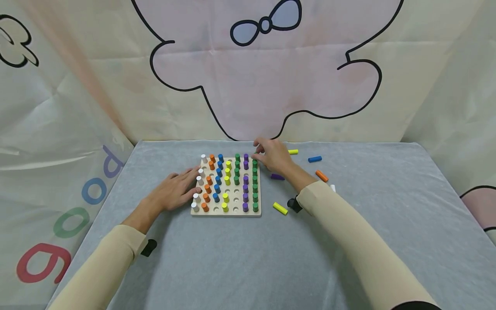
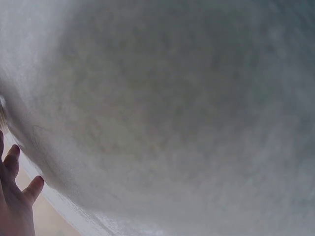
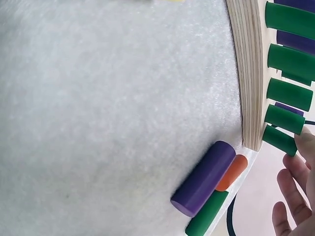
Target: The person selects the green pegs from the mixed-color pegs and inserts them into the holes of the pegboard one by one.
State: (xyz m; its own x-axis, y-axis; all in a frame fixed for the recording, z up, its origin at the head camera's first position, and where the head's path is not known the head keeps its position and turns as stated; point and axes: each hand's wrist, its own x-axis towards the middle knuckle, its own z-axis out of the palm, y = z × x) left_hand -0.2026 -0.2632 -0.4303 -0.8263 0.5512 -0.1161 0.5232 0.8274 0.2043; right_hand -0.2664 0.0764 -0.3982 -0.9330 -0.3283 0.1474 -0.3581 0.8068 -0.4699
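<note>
A wooden pegboard point(image 1: 226, 215) stands on the table, with columns of white, orange, blue, yellow, green and purple pegs upright in it. Several holes among the columns hold no peg. At the board's far right corner, my right hand point(image 1: 273, 156) pinches the top of a green peg point(image 3: 279, 140) between thumb and index finger. This peg ends the rightmost green column. My left hand point(image 1: 176, 189) lies against the board's left edge beside the white pegs point(image 1: 199, 181), fingers extended. Only part of the left hand point(image 2: 17, 201) shows in the left wrist view.
Right of the board lie loose pegs: purple point(image 1: 277, 177), yellow point(image 1: 280, 208), another yellow point(image 1: 293, 152), blue point(image 1: 315, 159), orange point(image 1: 321, 175) and white point(image 1: 333, 188). A loose green peg point(image 3: 206, 214) shows in the right wrist view. Behind the table point(image 1: 372, 241) hangs a printed cloth point(image 1: 263, 77).
</note>
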